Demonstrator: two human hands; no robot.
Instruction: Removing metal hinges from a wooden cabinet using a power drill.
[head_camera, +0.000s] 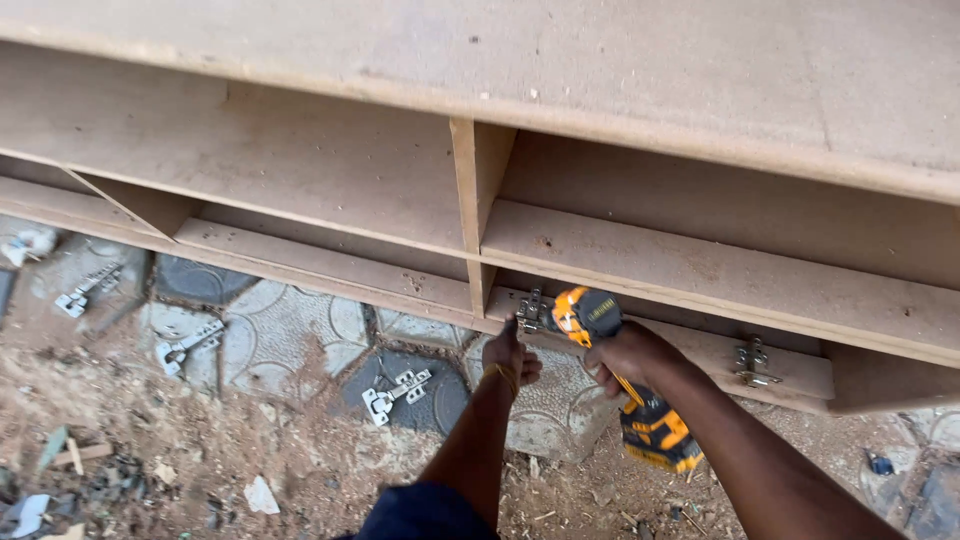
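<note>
Gripping the yellow-and-black cordless drill firmly, the right hand should keep it square while the left hand, fingers loosely curled and holding nothing, steadies the silver metal cabinet hinge on the brown fibreboard door panel.

ground: patterned pavers | hinges | wood scraps

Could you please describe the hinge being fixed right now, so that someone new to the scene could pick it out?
Find the long wooden cabinet lying above the patterned paving. Follow its lowest rail to below the upright divider, where the left hand steadies a metal hinge and the right hand holds a yellow and black drill against it. The other hinges lie loose on the ground or sit untouched further right.
</note>
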